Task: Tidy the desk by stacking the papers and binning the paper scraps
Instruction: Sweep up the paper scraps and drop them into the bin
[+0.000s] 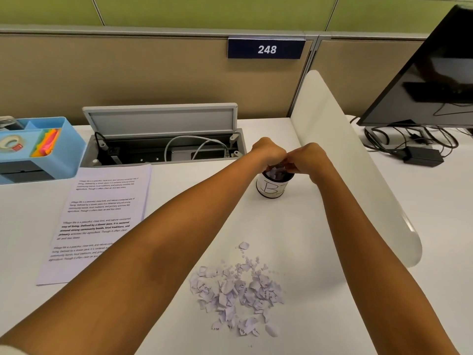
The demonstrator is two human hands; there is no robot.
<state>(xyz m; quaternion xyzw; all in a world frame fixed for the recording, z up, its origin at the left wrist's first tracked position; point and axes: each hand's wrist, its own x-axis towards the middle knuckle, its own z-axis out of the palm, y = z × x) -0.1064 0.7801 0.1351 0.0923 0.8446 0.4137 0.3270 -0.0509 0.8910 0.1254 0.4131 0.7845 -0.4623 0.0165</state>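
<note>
Both hands meet directly over the small bin [273, 187], left hand [268, 151] and right hand [305, 156] curled with fingertips down, seemingly dropping scraps in; what they pinch, I cannot tell. Nearer the person than the hands lies the scrap pile [238, 290]; the stacked papers [99, 219] sit left of the left forearm.

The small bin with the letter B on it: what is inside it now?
Torn paper scraps show at the mouth of the small bin. The left hand and right hand above it cover part of the opening; its depth is hidden.
</note>
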